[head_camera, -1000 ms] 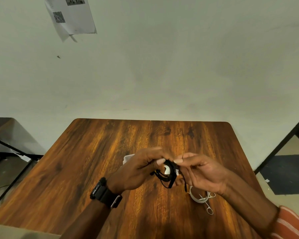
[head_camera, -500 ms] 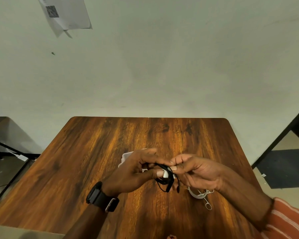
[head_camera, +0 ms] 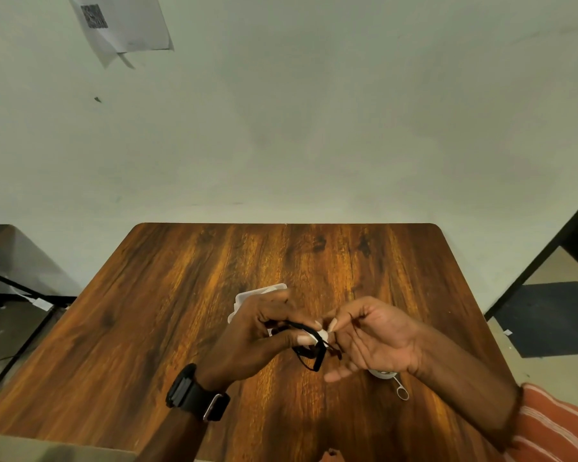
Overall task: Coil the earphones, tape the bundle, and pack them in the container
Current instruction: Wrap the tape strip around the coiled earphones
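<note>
Since the earlier frames the right hand has rolled palm-up and its fingers have spread, while the left hand has stayed clamped on the earphones. The black coil is held above the table, between the two hands, pinched by the left thumb and forefinger; a loose loop hangs below the grip. A white strip of tape sits on the coil at the pinch point, and the right fingertips touch or nearly touch it; whether they actually grip it cannot be told, though the rest of that hand is open. The step in hand appears to be taping the bundle: coiling looks done, packing not begun. The next move probably calls for pressing the strip fully round the strands without letting the hanging loop slip free. The container, a pale, translucent box, lies on the table just behind the left hand and is mostly hidden by it; its contents cannot be seen. A tape roll and scissors lie on the table under the right wrist, largely covered.
</note>
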Motion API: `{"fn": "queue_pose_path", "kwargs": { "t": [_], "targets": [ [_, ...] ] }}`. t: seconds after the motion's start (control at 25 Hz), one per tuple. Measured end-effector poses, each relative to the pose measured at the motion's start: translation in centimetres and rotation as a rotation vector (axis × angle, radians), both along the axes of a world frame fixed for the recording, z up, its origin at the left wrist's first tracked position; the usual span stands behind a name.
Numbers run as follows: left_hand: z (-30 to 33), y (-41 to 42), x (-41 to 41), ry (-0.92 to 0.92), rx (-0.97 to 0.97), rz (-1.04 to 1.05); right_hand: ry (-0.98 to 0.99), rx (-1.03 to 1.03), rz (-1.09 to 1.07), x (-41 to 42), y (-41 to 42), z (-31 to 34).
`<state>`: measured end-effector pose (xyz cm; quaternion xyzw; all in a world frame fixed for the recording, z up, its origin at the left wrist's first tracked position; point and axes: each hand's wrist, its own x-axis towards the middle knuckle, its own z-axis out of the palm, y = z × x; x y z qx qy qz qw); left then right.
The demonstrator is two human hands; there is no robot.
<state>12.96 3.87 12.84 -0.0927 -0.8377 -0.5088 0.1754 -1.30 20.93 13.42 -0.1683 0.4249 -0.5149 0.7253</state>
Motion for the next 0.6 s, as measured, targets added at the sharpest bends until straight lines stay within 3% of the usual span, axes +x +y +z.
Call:
{"fn": "queue_pose_path", "kwargs": {
  "t": [0.24, 0.44, 0.6],
  "targets": [
    [-0.6, -0.1, 0.8, 0.002, -0.098, 0.062, 0.217, 0.100, -0.267, 2.2, 0.6, -0.6],
    [-1.3, 0.6, 1.4, -0.052, -0.145, 0.215, 0.424, -0.003, -0.656, 4.6, -0.1, -2.2],
    [-1.6, 1.5, 1.5, -0.160, -0.113, 0.369, 0.445, -0.053, -0.768, 5.6, -1.1, -4.4]
  ]
}}
